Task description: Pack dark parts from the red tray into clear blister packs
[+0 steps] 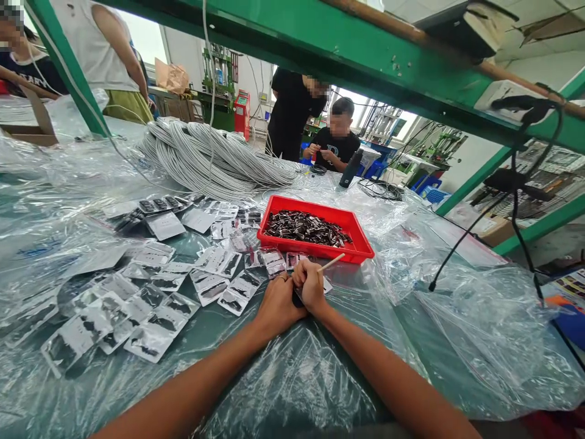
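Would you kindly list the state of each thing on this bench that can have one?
Left hand: closed, pressed to the right hand.
Right hand: shut on thin stick.
Red tray: filled with small dark parts.
Small bags: filled, lying flat.
Grey cables: bundled in a heap.

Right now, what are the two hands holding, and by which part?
The right hand grips a thin pale wooden stick by its lower end. The left hand is pressed against it; a small dark item sits between them, hold unclear.
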Tool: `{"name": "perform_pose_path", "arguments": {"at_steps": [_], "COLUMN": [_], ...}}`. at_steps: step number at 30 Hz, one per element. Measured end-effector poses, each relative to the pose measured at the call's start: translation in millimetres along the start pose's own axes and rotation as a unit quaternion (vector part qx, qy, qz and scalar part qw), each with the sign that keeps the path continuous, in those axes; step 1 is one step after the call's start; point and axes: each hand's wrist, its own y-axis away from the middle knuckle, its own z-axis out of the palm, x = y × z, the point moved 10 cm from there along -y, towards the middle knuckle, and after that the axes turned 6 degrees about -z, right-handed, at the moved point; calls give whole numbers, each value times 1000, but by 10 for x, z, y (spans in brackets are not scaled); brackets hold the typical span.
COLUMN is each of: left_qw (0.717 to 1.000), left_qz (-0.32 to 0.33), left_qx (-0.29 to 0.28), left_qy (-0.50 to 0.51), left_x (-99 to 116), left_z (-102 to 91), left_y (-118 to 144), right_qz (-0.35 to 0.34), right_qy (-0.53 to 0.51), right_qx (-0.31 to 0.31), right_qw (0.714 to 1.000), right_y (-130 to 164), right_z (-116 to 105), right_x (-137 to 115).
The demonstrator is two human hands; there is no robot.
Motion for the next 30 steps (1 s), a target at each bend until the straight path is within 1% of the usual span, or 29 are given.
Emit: {"name": "perform_pose_path", "arguments": {"at_steps": [3,6,9,11,13,16,18,19,20,21,22,23,24,25,26,27,28,29,30], "left_qw": [1000,1000,1000,1000,1000,999,999,998,998,998,997,997,997,997,995,991,986,980,974], "left_qz": [-4,-7,-4,-2,-6,1,21,30,38,43,46,48,49,49,48,44,34,19,1], "left_qx": [1,3,0,-2,-14,-41,-47,-47,-47,-48,-50,-53,-55,-58,-59,-59,-57,-52,-42], "left_qy": [-17,-17,-12,-18,-25,-25,-16,-12,-13,-17,-19,-15,0,28,66,109,151,189,221], "left_x": [25,48,67,64,46,62,135,176,214,246,270,285,295,300,296,280,247,199,137], "left_z": [-32,-44,-18,-1,20,50,60,70,90,120,153,184,205,217,212,193,163,127,84], "left_y": [11,37,61,70,70,62,53,46,39,33,28,25,22,22,20,14,4,-10,-27], "right_qz": [18,67,136,166,176,165,159,158,152,136,113,87,63,51,42,26,-1,-40,-84], "right_qy": [12,7,-8,-22,-46,-55,-6,46,119,210,312,412,499,566,613,647,670,683,687], "right_qx": [-1,-12,-54,-76,-73,-48,-42,-43,-45,-45,-45,-45,-47,-52,-60,-64,-64,-57,-49], "right_qw": [1000,998,989,983,981,984,986,986,980,967,942,906,863,821,786,759,740,727,720], "right_y": [30,128,248,284,253,129,67,56,56,65,84,116,162,219,279,333,380,420,459], "right_z": [-11,-84,-145,-189,-260,-405,-534,-624,-741,-881,-1036,-1191,-1336,-1469,-1575,-1643,-1657,-1610,-1504], "right_x": [-18,-25,-24,-66,-145,-299,-393,-433,-480,-542,-617,-693,-754,-780,-790,-808,-848,-911,-983]}}
